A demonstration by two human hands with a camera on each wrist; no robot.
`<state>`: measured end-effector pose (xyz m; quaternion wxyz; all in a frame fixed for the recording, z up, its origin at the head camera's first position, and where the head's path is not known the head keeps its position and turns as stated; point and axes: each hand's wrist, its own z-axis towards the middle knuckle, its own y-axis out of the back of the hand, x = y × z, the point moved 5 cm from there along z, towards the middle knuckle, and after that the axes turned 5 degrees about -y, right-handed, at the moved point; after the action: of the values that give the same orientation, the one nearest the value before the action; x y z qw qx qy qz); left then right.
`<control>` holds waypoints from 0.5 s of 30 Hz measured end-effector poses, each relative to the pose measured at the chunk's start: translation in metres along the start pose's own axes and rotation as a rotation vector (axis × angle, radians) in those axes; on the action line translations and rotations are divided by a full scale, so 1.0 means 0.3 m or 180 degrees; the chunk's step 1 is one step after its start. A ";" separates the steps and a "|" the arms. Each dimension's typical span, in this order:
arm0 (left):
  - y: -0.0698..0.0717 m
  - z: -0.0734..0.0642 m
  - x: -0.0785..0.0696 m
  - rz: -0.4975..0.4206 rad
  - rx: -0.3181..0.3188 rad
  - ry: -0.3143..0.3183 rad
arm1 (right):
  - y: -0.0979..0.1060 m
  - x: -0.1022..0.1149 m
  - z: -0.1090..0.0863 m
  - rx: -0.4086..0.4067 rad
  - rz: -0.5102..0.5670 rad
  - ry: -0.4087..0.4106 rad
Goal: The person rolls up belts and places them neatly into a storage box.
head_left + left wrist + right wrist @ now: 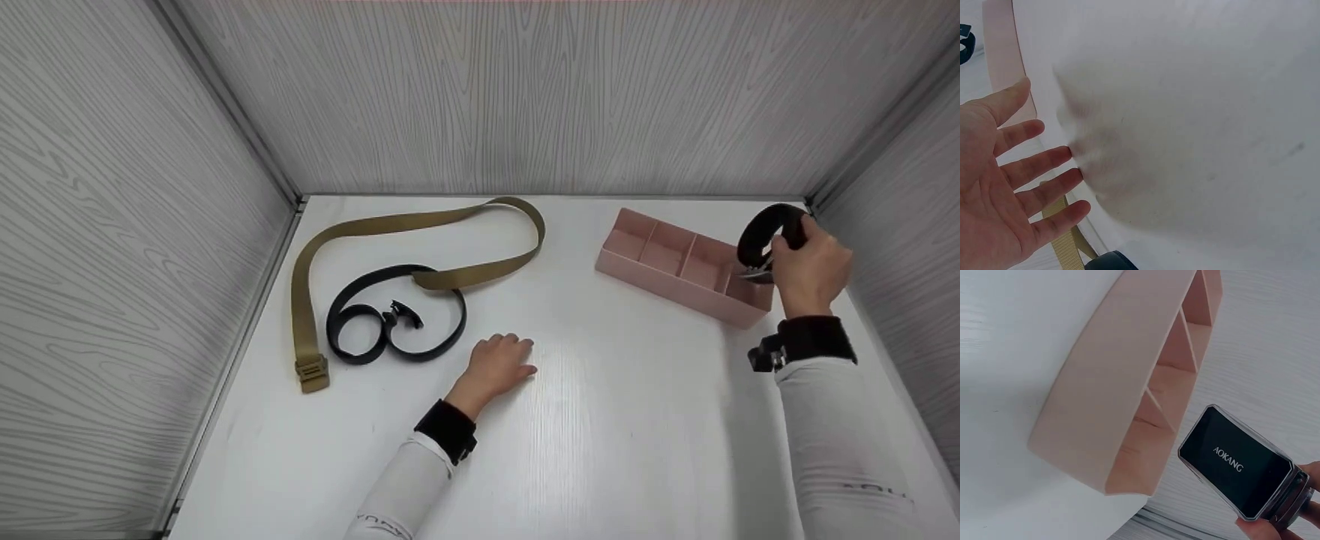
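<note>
My right hand [814, 270] grips a coiled black belt [752, 238] above the right-end compartment of a pink divided box [667, 286]. The belt's buckle [1235, 461] hangs below the coil; in the right wrist view it shows a dark plate lettered AOKANG. Part of the coil is covered by the fingers. On the white table, my left hand [499, 364] lies with spread fingers and holds nothing. Nearest to it is a second black belt [431, 352], loosely looped. A tan webbing belt [382, 223] curves around that one, one end lying over it.
The white table [615, 420] is closed in by grey wood-grain panels [480, 97] at the back and both sides. The tan belt's buckle [311, 373] lies near the left edge. Dividers split the pink box into several compartments.
</note>
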<state>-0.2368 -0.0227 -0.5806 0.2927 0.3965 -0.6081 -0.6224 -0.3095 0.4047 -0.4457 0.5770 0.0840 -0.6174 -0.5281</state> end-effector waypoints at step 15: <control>-0.009 0.003 0.005 -0.0033 -0.0011 -0.0048 | -0.142 -0.116 -0.052 -0.0221 -0.0321 -0.0019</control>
<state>-0.2382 -0.0233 -0.5836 0.2857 0.3944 -0.6071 -0.6279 -0.3074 0.4027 -0.5028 0.5504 0.0934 -0.5955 -0.5778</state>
